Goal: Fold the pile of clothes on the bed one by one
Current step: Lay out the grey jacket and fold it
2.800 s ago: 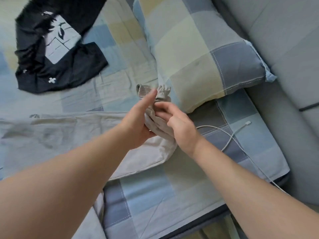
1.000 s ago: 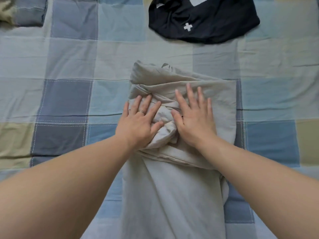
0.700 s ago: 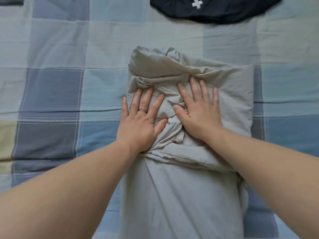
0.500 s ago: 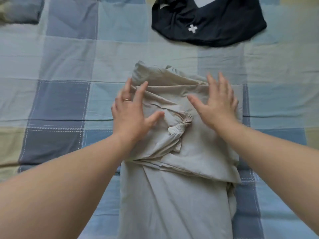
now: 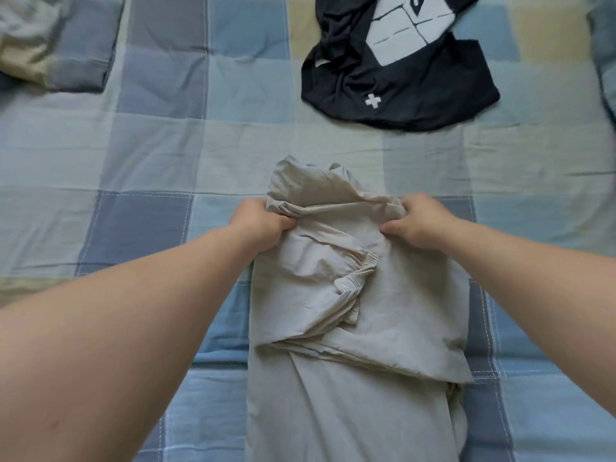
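I'm partway through one garment. My left hand (image 5: pixel 261 219) and right hand (image 5: pixel 415 225) each grip the far fold of the beige trousers (image 5: pixel 333 331), fingers curled into the cloth and thumbs underneath, one hand at each end of that bunched edge. The trousers lie on the bed (image 5: pixel 150 155) in a long strip that runs from my hands back toward me. One layer is already turned over on top, and an elastic cuff (image 5: pixel 361 270) lies on that layer just nearer me than my right hand.

I judge this piece about half done. It has been narrowed and doubled once, but the fold is loose and creased, and the strip nearer my body is a single unfolded length. It needs at least one more fold and a smoothing before it counts as finished.

Beyond my right hand, well apart from the trousers, a black T-shirt (image 5: pixel 416 88) with a white print lies crumpled and unfolded, so that one is left. Far beyond my left hand is a checked bundle (image 5: pixel 50 45); whether it is a pillow or bedding I cannot tell. I see no finished stack.
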A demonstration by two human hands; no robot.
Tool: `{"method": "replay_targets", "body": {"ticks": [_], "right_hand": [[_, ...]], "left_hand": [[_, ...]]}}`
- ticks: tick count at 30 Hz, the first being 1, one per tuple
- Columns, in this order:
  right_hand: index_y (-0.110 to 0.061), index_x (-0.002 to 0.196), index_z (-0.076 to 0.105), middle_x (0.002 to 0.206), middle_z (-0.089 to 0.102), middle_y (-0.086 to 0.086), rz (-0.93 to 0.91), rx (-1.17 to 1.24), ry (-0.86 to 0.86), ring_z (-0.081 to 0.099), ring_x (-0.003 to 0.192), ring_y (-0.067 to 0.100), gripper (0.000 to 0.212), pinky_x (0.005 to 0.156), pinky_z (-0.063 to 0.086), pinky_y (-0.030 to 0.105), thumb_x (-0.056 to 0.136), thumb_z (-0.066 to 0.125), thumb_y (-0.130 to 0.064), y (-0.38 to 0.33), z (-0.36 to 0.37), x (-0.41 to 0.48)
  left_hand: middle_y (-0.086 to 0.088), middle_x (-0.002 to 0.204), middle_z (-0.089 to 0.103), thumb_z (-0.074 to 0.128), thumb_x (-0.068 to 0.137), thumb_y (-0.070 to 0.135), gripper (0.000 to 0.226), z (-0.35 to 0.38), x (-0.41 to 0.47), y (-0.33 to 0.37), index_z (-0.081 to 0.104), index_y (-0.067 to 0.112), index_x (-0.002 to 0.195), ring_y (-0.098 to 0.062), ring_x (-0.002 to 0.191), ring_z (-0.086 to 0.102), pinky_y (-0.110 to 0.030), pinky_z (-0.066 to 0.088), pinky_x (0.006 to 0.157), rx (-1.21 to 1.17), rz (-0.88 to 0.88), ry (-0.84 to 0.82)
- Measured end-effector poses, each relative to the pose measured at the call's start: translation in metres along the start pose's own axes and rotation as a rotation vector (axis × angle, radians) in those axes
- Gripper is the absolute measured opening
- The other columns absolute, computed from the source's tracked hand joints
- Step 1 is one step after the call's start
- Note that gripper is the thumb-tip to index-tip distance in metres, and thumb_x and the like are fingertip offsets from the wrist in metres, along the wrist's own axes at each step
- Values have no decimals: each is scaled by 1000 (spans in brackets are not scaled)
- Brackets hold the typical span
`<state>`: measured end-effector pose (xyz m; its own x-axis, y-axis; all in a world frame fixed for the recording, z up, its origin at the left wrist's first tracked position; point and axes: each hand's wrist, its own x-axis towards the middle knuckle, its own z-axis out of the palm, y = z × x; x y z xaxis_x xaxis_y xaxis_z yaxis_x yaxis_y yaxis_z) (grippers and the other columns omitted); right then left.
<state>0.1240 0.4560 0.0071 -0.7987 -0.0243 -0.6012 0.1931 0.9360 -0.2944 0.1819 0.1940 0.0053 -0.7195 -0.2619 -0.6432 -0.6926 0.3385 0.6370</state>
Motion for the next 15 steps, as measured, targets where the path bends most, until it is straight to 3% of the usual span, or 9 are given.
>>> {"method": "replay_targets", "body": {"ticks": [2,4,7,9,11,12,14,15], "right_hand": [[-14,95,73,99,72,13,-32,41,29,65,98,32,19,82,50,37,87,74,-32,-9,-7,3],[-14,81,68,90,71,12,-35,121,135,66,93,33,19,77,49,38,88,70,-31,-24,-17,10],[-13,69,59,73,62,6,-14,234,300,63,83,33,25,68,45,36,88,61,-29,-60,-42,26],[-14,68,54,74,57,6,-23,285,425,58,85,32,24,67,39,33,90,53,-21,-89,-66,40],[-18,87,61,98,62,9,-70,336,519,56,97,31,15,73,39,33,93,48,-14,-112,-80,52],[-21,109,62,118,60,9,-117,352,537,55,108,29,19,83,42,34,95,50,-15,-121,-80,54],[-27,146,42,153,40,1,-188,238,472,39,139,23,51,111,34,43,97,57,-29,-126,-66,54],[-30,154,30,162,27,-2,-193,161,416,25,148,20,63,118,24,48,97,57,-35,-123,-54,49]], "left_hand": [[-2,87,71,80,84,18,10,-4,3,6,70,19,82,-25,98,69,-32,54,86,-12,33,40],[-2,86,67,78,86,19,9,-15,9,22,69,18,87,-23,95,66,-30,48,78,-8,86,97],[0,87,68,76,88,20,8,-41,33,59,69,21,92,-22,95,66,-32,52,83,-14,165,145],[-3,94,71,74,88,22,12,-60,53,87,69,21,98,-27,100,68,-37,55,89,-24,226,217],[-6,111,68,68,91,23,30,-75,70,106,63,19,120,-28,111,63,-37,51,94,8,279,323],[-5,126,62,65,93,26,46,-79,75,110,53,21,137,-28,121,57,-36,47,101,28,288,367],[-5,156,39,63,95,39,73,-81,74,104,26,26,157,-29,142,38,-40,32,117,142,278,386],[-4,163,29,62,95,44,79,-77,70,94,19,27,159,-30,148,29,-43,26,120,235,273,365]]}}
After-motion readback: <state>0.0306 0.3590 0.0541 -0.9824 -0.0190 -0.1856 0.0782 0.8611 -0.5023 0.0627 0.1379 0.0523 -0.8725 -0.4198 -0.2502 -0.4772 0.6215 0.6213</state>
